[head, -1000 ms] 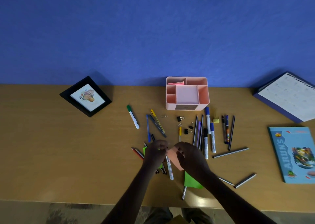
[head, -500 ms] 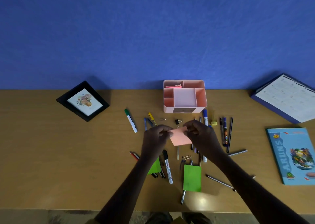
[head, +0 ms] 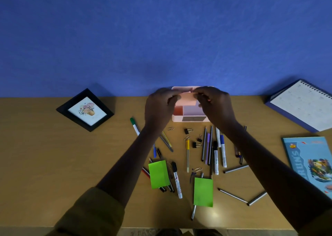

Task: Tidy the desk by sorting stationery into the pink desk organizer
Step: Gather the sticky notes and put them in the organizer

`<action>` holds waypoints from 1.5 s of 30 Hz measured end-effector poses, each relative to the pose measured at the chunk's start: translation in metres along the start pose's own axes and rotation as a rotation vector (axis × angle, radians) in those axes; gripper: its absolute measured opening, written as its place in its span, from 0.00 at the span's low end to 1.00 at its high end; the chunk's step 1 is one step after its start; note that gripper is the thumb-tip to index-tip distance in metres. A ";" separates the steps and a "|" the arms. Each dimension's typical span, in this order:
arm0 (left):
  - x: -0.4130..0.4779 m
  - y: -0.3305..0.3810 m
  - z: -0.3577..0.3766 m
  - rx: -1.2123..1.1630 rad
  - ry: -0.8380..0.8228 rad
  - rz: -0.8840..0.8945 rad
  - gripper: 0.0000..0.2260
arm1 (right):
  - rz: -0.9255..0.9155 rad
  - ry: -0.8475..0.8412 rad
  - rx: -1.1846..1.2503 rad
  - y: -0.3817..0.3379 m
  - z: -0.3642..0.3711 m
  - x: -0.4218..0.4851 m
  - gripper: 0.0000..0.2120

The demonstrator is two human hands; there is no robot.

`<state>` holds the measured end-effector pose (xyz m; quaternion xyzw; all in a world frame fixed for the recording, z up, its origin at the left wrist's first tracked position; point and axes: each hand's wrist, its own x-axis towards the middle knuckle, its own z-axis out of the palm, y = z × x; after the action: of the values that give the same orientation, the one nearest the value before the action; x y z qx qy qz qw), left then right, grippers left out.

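At the centre of the frame, against the blue wall, the pink desk organizer [head: 190, 118] stands at the far edge of the wooden desk [head: 45, 164], and both hands are over it. The left hand [head: 159, 108] and the right hand [head: 214, 106] each pinch an upper corner of a pink sticky note pad [head: 186, 99], fingertips closed on it from either side, so the pad hangs between them above the organizer's open top. The hands and pad cover most of the organizer; what shows is a darker reddish compartment at its front left, a paler central compartment beside it, and a dark label panel on the front wall. Whether anything lies in those compartments cannot be told from here. Below the organizer, in the middle of the frame, loose stationery lies scattered on the desk: a green-capped marker [head: 134, 126] to the left, small black binder clips [head: 188, 130] just under the organizer, a yellow pen [head: 187, 155], a row of pens and blue-capped markers [head: 222, 150] to the right, and a black-capped marker [head: 176, 179] lower down. Two green sticky note pads [head: 159, 176] lie in the lower centre, each resting partly on pens. A black picture frame [head: 85, 110] sits at the left, a desk calendar [head: 301, 104] at the upper right, and a blue book [head: 312, 164] at the right edge.
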<state>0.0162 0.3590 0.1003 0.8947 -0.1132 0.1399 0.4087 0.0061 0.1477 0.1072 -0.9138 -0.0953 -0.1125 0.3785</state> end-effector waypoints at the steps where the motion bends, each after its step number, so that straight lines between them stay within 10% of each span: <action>1: 0.008 -0.001 0.001 0.017 0.023 0.005 0.09 | -0.035 0.017 -0.014 0.001 0.001 0.009 0.09; 45: 0.062 -0.062 0.071 0.440 -0.373 -0.086 0.19 | 0.083 -0.290 -0.377 0.071 0.062 0.059 0.19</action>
<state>0.1048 0.3395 0.0336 0.9761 -0.1153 -0.0231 0.1826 0.0891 0.1476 0.0336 -0.9781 -0.0882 0.0197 0.1876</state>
